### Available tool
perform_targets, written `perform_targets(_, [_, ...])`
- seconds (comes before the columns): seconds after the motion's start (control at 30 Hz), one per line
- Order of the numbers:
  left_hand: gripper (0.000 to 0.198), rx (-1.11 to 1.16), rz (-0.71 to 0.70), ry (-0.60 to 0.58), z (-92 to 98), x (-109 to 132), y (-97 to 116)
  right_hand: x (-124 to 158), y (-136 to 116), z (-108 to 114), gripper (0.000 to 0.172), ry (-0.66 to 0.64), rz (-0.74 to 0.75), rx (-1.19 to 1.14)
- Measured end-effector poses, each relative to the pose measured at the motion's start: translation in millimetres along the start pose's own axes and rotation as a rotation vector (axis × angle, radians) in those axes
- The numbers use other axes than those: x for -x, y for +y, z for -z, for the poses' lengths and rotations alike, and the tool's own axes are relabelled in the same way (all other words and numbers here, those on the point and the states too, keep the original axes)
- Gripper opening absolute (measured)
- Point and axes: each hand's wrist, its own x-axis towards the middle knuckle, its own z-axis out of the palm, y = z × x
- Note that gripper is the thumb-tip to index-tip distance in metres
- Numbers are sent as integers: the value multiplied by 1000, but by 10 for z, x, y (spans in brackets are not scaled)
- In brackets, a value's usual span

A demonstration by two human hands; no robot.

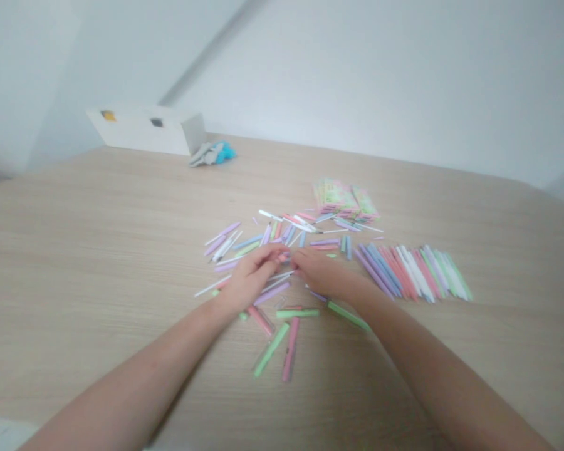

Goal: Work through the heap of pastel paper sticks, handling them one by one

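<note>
The person's forearms [136,376] are bare and slender, tapering at the wrists into small, smooth hands [251,279].

soft, even brightness fills my view, and the pale wall [385,81] looks almost washed out. a faint shadow falls beside my left forearm [136,382] on the wooden table [98,263]. the far table edge bows with lens distortion, and the thin coloured sticks [271,349] look slightly blurred.
</note>
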Motion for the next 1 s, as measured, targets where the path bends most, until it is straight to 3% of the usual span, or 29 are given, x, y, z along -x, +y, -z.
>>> perform_targets(0.17, [30,-10,8,24,5,10,16,244,-51,62,10,138,-137,-65])
perform_targets(0.33, [31,-14,0,-8,-4,29,-6,518,-139,46,13,368,-359,-432])
perform_targets(0.5, [30,-44,-34,-65,-18,39,-33,646,-144,-5,14,480,-552,-807])
perform_targets(0.63, [29,-79,-83,-101,-26,42,-82,691,-120,23,15,521,-537,-924])
perform_targets(1.0, [27,-158,-139,-198,-24,72,-69,733,-104,62,14,511,-535,-879])
